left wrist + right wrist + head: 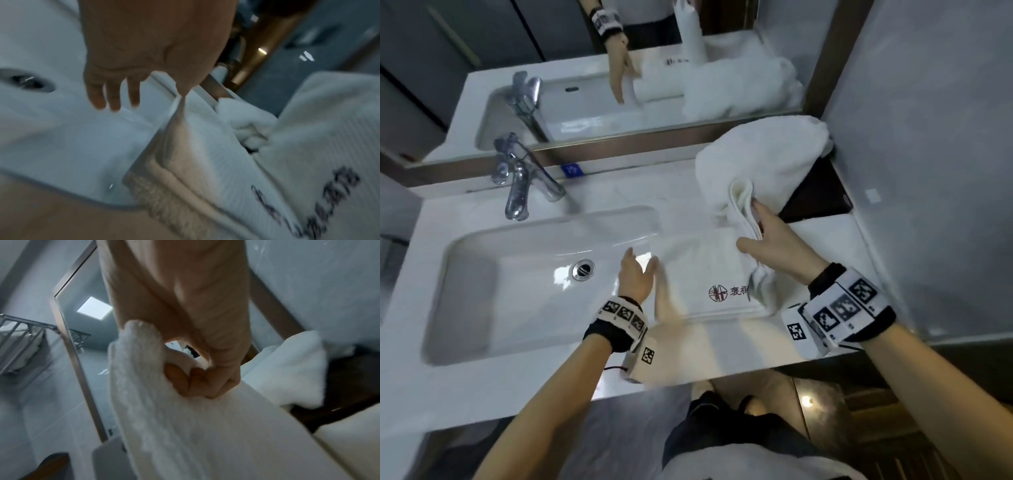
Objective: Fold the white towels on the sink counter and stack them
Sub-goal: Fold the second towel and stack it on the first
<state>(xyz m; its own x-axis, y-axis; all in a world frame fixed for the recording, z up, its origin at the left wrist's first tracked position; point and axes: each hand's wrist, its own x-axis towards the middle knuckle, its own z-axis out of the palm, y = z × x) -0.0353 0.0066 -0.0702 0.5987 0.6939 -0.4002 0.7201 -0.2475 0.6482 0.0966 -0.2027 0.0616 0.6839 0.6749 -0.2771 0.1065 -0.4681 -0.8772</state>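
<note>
A white towel with a red logo [702, 274] lies flat on the counter [619, 192], just right of the basin. My left hand [642, 262] hovers open at its left edge, fingers straight, over the sink's rim; the left wrist view shows this hand [131, 97] holding nothing, with the towel [236, 170] to its right. My right hand [753, 219] grips a bunched fold of white towel [741, 202] raised above the flat towel's right side. In the right wrist view its fingers [191, 379] curl round that fold [144, 369]. I cannot tell whether the fold belongs to the flat towel.
A heap of loose white towel [763, 154] sits at the back right by a dark recess [818, 195]. The basin [517, 291] with its drain [583, 269] and chrome tap [520, 185] fills the left. A mirror [602, 113] stands behind, a wall at right.
</note>
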